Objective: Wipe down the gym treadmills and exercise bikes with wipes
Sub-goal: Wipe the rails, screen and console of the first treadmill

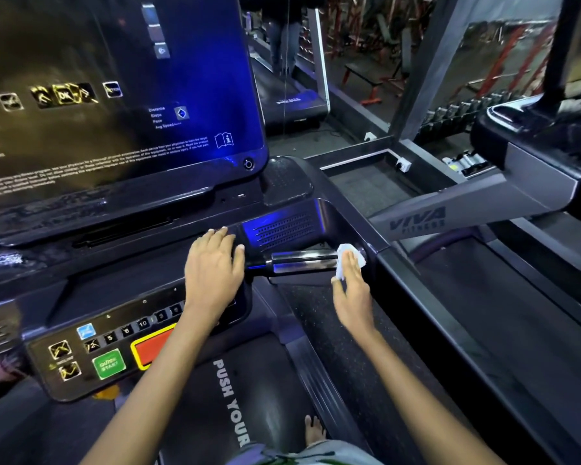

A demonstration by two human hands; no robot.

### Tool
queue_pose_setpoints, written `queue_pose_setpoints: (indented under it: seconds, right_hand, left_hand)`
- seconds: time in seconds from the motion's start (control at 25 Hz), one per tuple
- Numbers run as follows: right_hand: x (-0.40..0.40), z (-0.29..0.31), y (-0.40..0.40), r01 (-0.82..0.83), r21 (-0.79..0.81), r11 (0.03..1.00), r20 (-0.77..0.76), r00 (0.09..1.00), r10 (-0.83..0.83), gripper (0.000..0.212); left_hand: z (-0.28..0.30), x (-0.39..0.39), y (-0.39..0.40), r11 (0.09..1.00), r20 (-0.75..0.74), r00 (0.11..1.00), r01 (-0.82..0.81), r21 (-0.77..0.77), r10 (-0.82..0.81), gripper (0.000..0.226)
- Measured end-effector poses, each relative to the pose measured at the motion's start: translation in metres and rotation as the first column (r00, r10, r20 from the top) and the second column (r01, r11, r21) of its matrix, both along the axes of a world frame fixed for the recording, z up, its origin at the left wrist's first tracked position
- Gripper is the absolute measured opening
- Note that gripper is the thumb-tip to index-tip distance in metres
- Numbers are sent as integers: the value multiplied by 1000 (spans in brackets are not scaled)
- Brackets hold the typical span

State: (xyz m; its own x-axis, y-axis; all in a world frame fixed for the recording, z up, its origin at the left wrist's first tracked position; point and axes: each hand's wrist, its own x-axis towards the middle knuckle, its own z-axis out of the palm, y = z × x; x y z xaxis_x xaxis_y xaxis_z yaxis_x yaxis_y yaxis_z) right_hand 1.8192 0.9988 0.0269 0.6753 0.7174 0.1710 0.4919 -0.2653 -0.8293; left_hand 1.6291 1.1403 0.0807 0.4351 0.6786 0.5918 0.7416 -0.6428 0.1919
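Wiping the chrome grip of the treadmill, one hand to clean and one hand to steady

My right hand (351, 290) presses the white wipe (348, 260) with straight fingers against the right end of the chrome handle bar (302, 261) — flat fingers, I think, so the wipe covers more of the round metal at once. My left hand (213, 263) lies open and flat on the console edge (148, 273), just beside the other end of the bar; it holds nothing and only supports me while I lean forward. The two hands are apart, with the bare shiny bar between them. The wipe is folded small under my fingertips. The button panel (108, 347) with the green start key is near my left forearm — I judge it wise to keep the arm lifted off it.
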Motion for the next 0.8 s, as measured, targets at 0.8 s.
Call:
queue_pose_setpoints:
  seconds: [0.8]
  right_hand:
    - [-54, 17, 55, -313, 232, 921, 426, 884, 193, 27]
  left_hand:
    - [6, 18, -5, 960, -361, 906, 266, 83, -220, 33]
